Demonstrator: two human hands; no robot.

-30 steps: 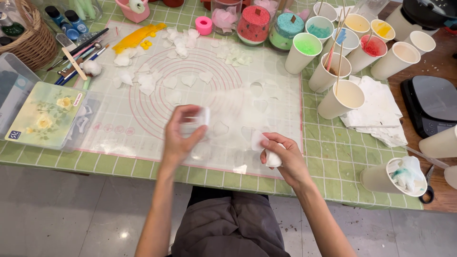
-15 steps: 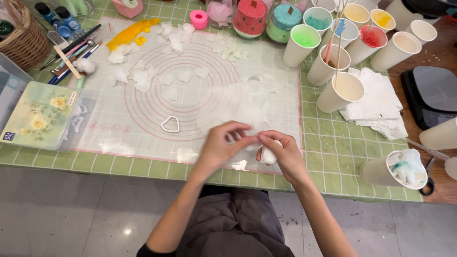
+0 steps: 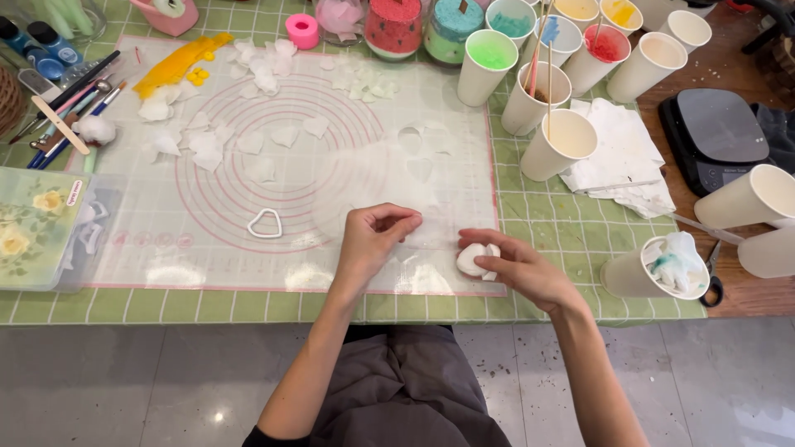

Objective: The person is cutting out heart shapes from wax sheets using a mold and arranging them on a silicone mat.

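The right hand [image 3: 522, 269] has its grip closed on a small white lump [image 3: 474, 259], pressed against the near right edge of the mat [image 3: 207, 248]. The left hand [image 3: 373, 240] hovers just beside it, fingertips pinched narrow on a thin white flake that is too small to make out. A white heart-shaped cutter [image 3: 265, 223] lies alone on the mat, left of that hand.

Paper cups crowd the far right: a green-filled cup [image 3: 487, 62], a red-filled cup [image 3: 603, 54], a cream-filled cup [image 3: 559, 145] with a stick standing in it, and a cup of crumpled tissue [image 3: 662, 266] near the front edge. White petal shapes [image 3: 248, 145] lie scattered across the mat's pink rings.

The surface [image 3: 580, 223] wears a green checked cloth; a black scale [image 3: 716, 132] sits at its right end, and grey floor tiles [image 3: 124, 381] show below.
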